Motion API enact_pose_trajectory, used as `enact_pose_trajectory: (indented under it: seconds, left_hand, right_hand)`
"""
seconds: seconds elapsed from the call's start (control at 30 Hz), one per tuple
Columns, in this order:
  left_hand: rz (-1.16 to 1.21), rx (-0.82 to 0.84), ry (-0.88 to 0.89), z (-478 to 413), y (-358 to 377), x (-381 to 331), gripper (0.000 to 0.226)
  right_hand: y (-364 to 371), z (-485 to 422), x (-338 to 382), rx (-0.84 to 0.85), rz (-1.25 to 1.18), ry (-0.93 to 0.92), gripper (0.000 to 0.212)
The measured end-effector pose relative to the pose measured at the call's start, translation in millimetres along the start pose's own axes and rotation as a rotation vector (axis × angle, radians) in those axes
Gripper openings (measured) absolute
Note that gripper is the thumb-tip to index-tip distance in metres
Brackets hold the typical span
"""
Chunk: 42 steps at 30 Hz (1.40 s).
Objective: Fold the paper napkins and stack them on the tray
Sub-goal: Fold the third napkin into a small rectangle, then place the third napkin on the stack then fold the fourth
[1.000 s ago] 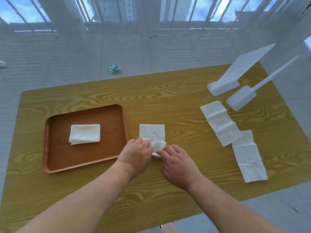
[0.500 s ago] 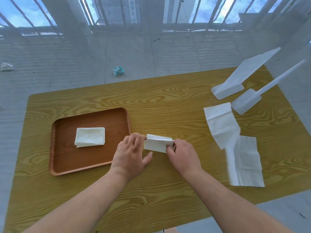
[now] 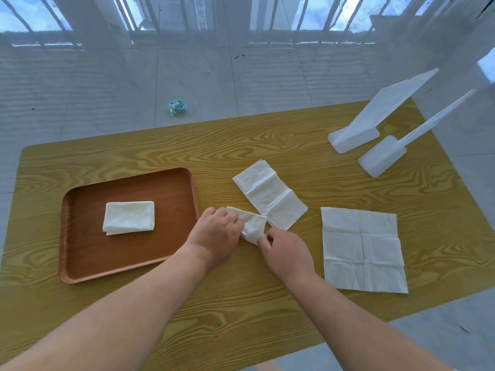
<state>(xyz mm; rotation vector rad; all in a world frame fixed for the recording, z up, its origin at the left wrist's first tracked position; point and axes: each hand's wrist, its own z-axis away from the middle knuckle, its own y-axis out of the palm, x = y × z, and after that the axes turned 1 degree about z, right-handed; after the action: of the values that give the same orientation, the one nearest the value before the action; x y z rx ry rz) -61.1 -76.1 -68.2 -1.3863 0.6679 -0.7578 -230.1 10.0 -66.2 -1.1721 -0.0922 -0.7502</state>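
A brown tray lies on the left of the wooden table, with a folded white napkin resting in its middle. Just right of the tray, my left hand grips a small folded napkin lifted slightly off the table. My right hand pinches the same napkin's lower right edge. A half-folded napkin strip lies diagonally behind the hands. A fully spread napkin lies flat at the right.
Two white plastic stands with slanted panels sit at the table's back right corner. A crumpled blue-white wrapper lies on the tiled floor beyond the table. Window railings run along the far side.
The napkin in my hands went from pressed flat to folded over and lifted. The two napkins at the right have shifted: one now lies nearer the middle, the other is spread out flat.
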Motion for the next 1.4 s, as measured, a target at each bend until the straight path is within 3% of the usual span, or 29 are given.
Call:
enact_pose_trajectory:
  seconds: [0.1,0.17,0.23,0.3,0.37,0.43,0.5,0.57,0.63,0.7,0.8,1.0,1.1,1.23,1.4]
  left_hand:
    - [0.087,-0.079,-0.041,-0.4,-0.8,-0.6,0.016]
    - [0.147,-0.14,-0.067,6.3,-3.7,-2.2,0.017]
    - [0.179,-0.172,-0.056,17.3,-5.0,-3.4,0.017]
    - [0.262,-0.184,-0.088,29.8,-4.7,-1.0,0.02]
    - [0.429,-0.188,-0.255,42.5,-6.2,5.8,0.042]
    - [0.675,-0.207,-0.548,51.8,-12.6,19.1,0.068]
    - [1.1,-0.156,-0.845,56.9,-23.0,38.2,0.081]
    - [1.567,-0.085,-0.997,64.4,-27.4,61.2,0.066]
    - [1.721,-0.055,-1.024,79.1,-23.7,84.2,0.026]
    - [1.671,-0.091,-1.037,100.6,-17.9,104.9,0.006]
    - [1.419,-0.161,-1.117,131.3,-4.8,139.3,0.017]
    - [1.058,-0.14,-1.141,155.4,9.7,185.0,0.034]
    - [0.704,-0.115,-1.13,153.3,12.1,179.0,0.058]
    - [0.48,-0.199,-0.767,139.4,3.9,142.9,0.063]
    - [0.422,-0.164,-0.307,108.2,-2.5,84.0,0.043]
  right_hand:
    - [-1.8,-2.6,0.6,0.039,-0.123,0.107,0.056]
    - [-4.3,-6.8,4.5,0.142,-0.449,0.241,0.058]
    - [-4.6,-10.7,10.6,0.276,-0.833,0.383,0.04]
    - [-5.6,-12.7,19.1,0.331,-0.986,0.389,0.016]
    - [-6.3,-15.4,32.2,0.345,-1.033,0.348,0.014]
    - [-6.9,-18.9,50.3,0.373,-1.077,0.314,0.014]
    - [-5.3,-22.0,72.0,0.411,-1.106,0.288,0.014]
    - [0.8,-25.4,97.3,0.449,-1.121,0.258,0.015]
    - [10.1,-28.6,124.1,0.485,-1.079,0.222,0.014]
    - [22.3,-32.2,150.7,0.477,-0.926,0.165,0.013]
    - [46.4,-39.9,185.7,0.427,-0.613,0.056,0.018]
    - [80.5,-53.4,231.2,0.357,-0.337,-0.049,0.026]
    - [80.8,-49.6,222.4,0.124,-0.099,-0.134,0.024]
    - [61.7,-38.5,167.1,-0.191,0.066,-0.261,0.038]
    - [24.3,-22.3,72.7,-0.217,0.065,0.053,0.05]
